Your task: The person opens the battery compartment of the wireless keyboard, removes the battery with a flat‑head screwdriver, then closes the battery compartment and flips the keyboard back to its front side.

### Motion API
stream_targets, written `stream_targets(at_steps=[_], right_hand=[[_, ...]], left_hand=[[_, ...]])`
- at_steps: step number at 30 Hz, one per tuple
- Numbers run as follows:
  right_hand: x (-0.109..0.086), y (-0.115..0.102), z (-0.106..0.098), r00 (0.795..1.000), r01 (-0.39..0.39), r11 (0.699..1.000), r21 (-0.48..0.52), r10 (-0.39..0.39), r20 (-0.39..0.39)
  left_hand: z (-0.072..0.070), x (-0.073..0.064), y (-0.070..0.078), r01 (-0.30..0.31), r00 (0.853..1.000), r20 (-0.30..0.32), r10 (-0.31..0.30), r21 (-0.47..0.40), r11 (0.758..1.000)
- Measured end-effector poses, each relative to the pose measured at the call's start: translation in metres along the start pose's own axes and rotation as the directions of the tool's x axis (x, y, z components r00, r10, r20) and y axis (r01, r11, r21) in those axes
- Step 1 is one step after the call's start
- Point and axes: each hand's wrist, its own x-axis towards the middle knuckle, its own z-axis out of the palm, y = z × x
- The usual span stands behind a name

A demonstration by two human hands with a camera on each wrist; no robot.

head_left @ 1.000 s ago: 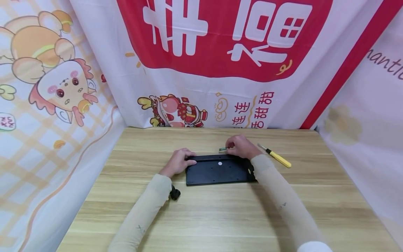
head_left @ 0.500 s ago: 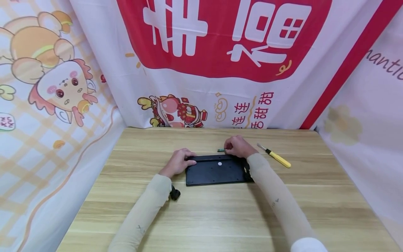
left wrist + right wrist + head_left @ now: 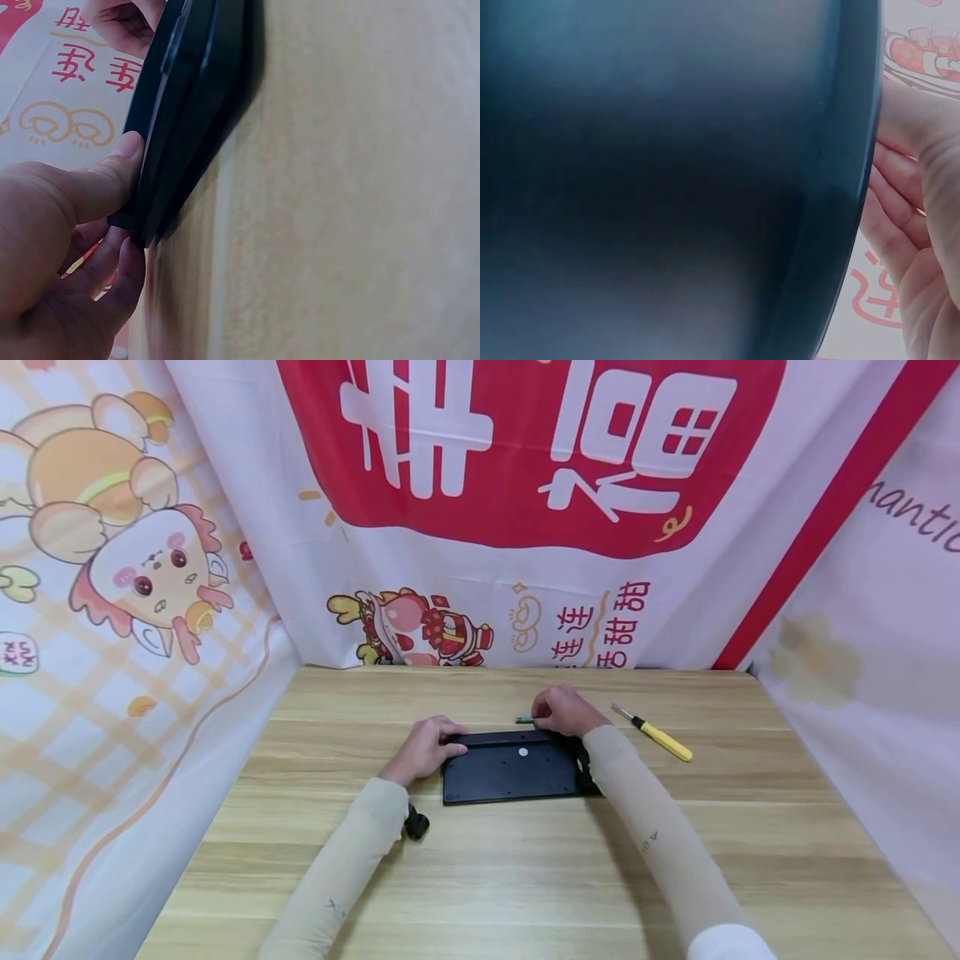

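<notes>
A black keyboard (image 3: 510, 772) lies face down on the table, with small screw holes, a round white sticker and a raised ridge along its far edge. My left hand (image 3: 424, 747) grips its far left corner; in the left wrist view the thumb (image 3: 129, 146) lies on one side and the fingers curl round the other. Past the far edge, my right hand (image 3: 567, 712) pinches a small green battery (image 3: 525, 720) that sticks out to the left of the fingertips. The right wrist view shows the keyboard (image 3: 705, 150) blocking the fingertips and the battery.
A screwdriver (image 3: 654, 737) with a yellow handle lies right of the right hand. The wooden table (image 3: 525, 877) meets a printed cloth backdrop (image 3: 420, 552) at the back. A black wrist camera (image 3: 416, 823) sits under the left wrist.
My right hand and the battery have shifted slightly left, and the right forearm has moved left too. The left hand and the keyboard have stayed put.
</notes>
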Motion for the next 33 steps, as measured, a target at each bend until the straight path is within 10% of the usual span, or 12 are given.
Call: stream_targets(at_steps=[20,33], right_hand=[[-0.041,0.030,-0.058,0.998,-0.044,0.999,0.001,0.043,0.038],[-0.048,0.048,-0.044,0.999,-0.027,0.999,0.026,0.025,0.043]], left_hand=[[0.000,-0.001,-0.004,-0.004,1.000,-0.002,0.004,-0.008,1.000],[-0.001,-0.001,-0.001,0.010,1.000,0.010,-0.010,-0.015,1.000]])
